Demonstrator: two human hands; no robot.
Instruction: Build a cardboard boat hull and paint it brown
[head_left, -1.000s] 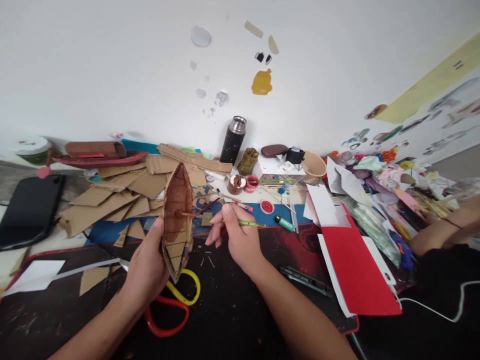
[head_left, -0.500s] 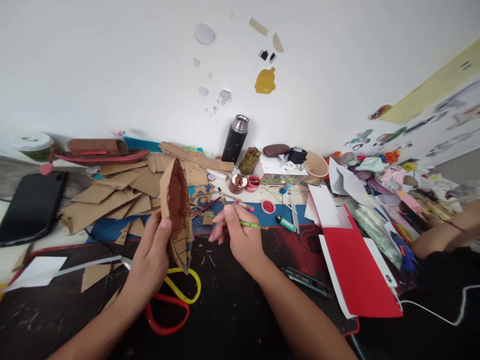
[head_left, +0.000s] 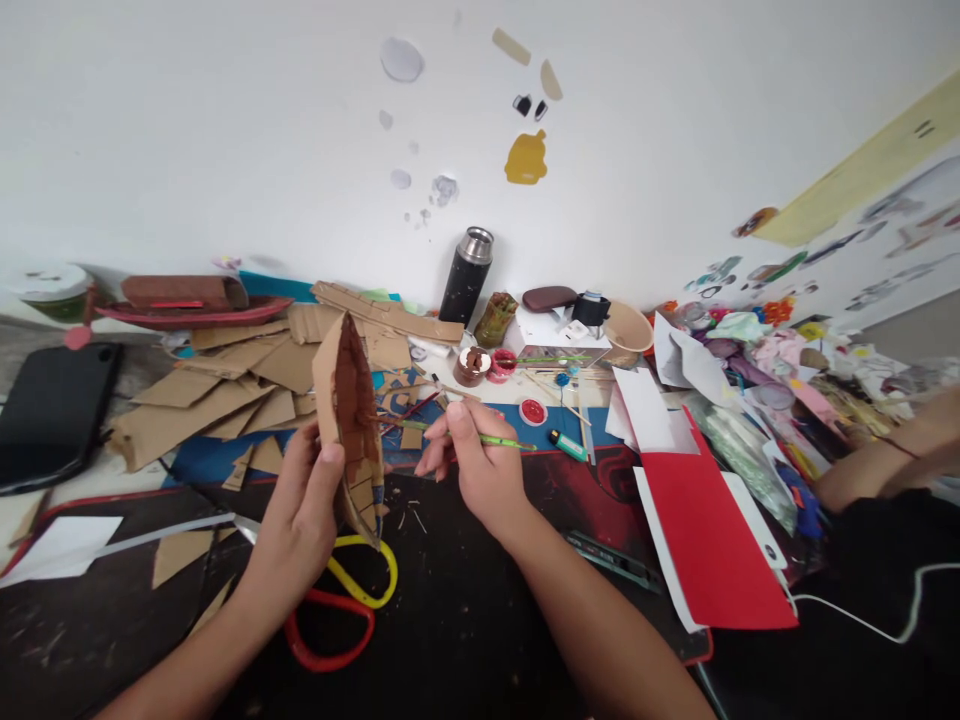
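Note:
My left hand (head_left: 304, 505) grips a cardboard boat (head_left: 358, 400) by its left side, holding it upright on end above the dark mat. Brown paint covers the upper part of the boat's inside; bare cardboard shows lower down. Between the fingers of my right hand (head_left: 476, 460) is a thin green paintbrush (head_left: 499, 441), its tip touching or very near the boat's inner right side. Behind my hands stand a pot of brown paint (head_left: 472, 364) and a pot of red paint (head_left: 502, 364). Scissors (head_left: 352, 600) with yellow and red handles lie beneath the boat.
Cardboard scraps (head_left: 202, 390) cover the left, with a red boat (head_left: 202, 310) behind them and a phone (head_left: 56, 410) at far left. A black flask (head_left: 466, 280) stands by the wall. Red paper (head_left: 709, 530) lies at right, near another person's arm (head_left: 892, 455).
The view has shifted slightly to the right. My left hand still holds the boat, and the brush remains at its inner side with little visible movement.

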